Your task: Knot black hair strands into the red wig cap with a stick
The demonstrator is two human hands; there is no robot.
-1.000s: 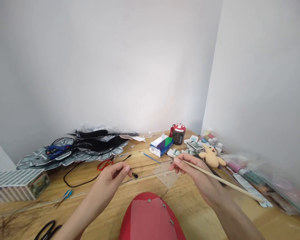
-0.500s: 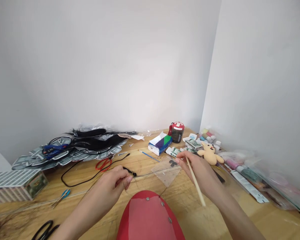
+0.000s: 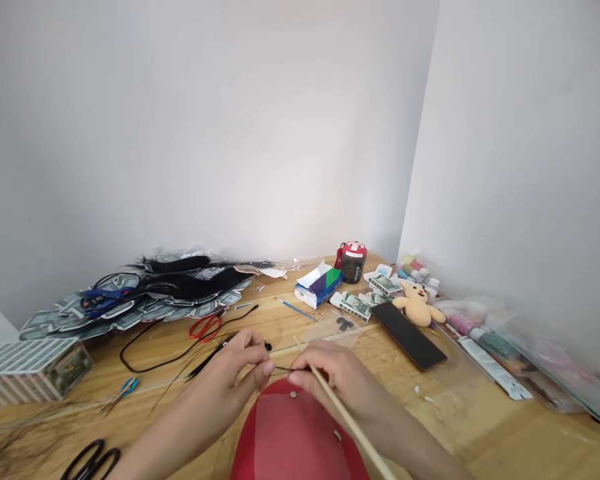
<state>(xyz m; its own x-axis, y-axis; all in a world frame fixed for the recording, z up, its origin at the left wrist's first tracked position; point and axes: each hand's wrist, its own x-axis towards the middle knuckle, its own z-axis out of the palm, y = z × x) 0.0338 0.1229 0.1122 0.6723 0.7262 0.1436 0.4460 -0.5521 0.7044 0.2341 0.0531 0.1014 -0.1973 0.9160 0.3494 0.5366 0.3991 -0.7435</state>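
Note:
A red rounded form [image 3: 290, 443] rises at the near edge, with a sheer lighter panel over its middle and small metal pins [image 3: 293, 395] on it. Just above its top, my left hand [image 3: 243, 370] pinches one end of a thin dark strand [image 3: 283, 368]. My right hand [image 3: 343, 373] meets the strand's other end with thumb and forefinger, close to the left fingertips. A slim pale wooden stick [image 3: 351, 423] is also held in that hand, slanting down to the right. Its near end runs out of the picture.
A phone [image 3: 409, 335], a yellow toy bear [image 3: 417, 305], small boxes [image 3: 356, 305] and a tissue pack [image 3: 320, 287] lie to the right and back. Black hair bundles [image 3: 190, 285] are at the back left. Small scissors [image 3: 123, 392] and black-handled scissors [image 3: 91, 461] lie left.
My right hand has moved left and toward me, bringing the stick over the red form and uncovering the phone. Both hands are now close together with the strand stretched between them.

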